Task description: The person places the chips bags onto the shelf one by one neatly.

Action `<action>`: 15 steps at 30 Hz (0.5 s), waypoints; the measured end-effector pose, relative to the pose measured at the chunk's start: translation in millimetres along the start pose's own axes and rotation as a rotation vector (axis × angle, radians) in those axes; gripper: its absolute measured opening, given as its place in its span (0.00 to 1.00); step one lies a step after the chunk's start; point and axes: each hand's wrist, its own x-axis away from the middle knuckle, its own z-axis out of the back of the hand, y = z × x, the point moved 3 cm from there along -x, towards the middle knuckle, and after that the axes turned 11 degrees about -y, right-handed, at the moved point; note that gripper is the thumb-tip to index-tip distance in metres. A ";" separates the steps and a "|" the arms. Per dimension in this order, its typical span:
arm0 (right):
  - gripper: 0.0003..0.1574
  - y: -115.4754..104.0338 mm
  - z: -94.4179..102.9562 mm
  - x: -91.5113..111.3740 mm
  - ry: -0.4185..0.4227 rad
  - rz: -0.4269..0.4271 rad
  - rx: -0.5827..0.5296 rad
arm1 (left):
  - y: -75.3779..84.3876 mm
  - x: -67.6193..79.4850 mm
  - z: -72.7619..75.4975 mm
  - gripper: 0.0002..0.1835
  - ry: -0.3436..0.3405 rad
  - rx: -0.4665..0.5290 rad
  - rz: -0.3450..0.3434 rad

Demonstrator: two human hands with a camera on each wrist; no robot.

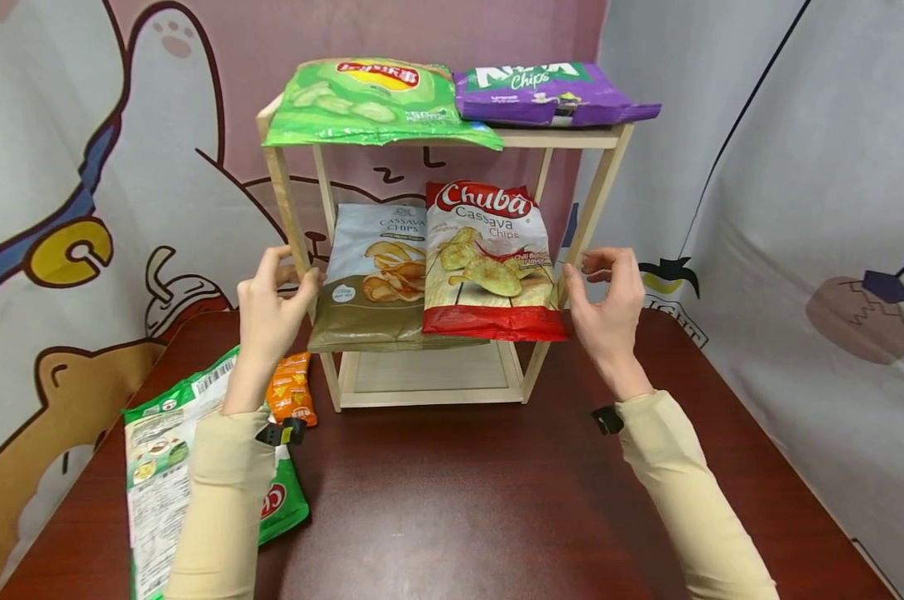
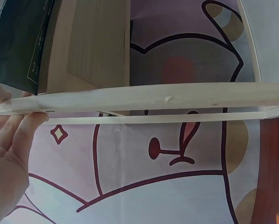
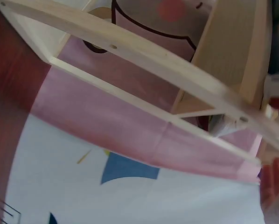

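A two-tier wooden rack (image 1: 432, 398) stands on the table. My left hand (image 1: 272, 304) grips its left front post (image 2: 167, 97), thumb and fingers on either side. On the other side my right hand (image 1: 609, 308) holds the right front post (image 1: 600, 187); in the right wrist view only blurred fingers (image 3: 275, 182) show at the edge. Between the hands, a red Chuba cassava chips bag (image 1: 489, 267) leans partly over a grey-and-brown cassava chips bag (image 1: 372, 283). On the top shelf lie a green chips bag (image 1: 377, 100) and a purple chips bag (image 1: 556, 96).
Left on the dark red table (image 1: 437, 500), a green-and-white packet (image 1: 159, 467) lies beneath my left forearm. Beside it is a small orange packet (image 1: 292, 387). Cartoon-printed cloth (image 1: 781, 167) hangs behind and along both sides.
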 end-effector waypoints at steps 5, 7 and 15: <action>0.23 14.6 0.5 -3.6 -0.135 -0.148 -0.053 | -0.2 -0.2 -0.2 0.14 0.001 -0.002 0.000; 0.23 18.2 -0.5 -4.3 -0.178 -0.174 -0.063 | -0.5 -0.1 -0.4 0.14 0.003 -0.003 0.000; 0.16 21.8 -0.2 -6.6 -0.238 -0.171 -0.110 | -1.5 -0.3 -0.7 0.14 0.003 0.002 0.000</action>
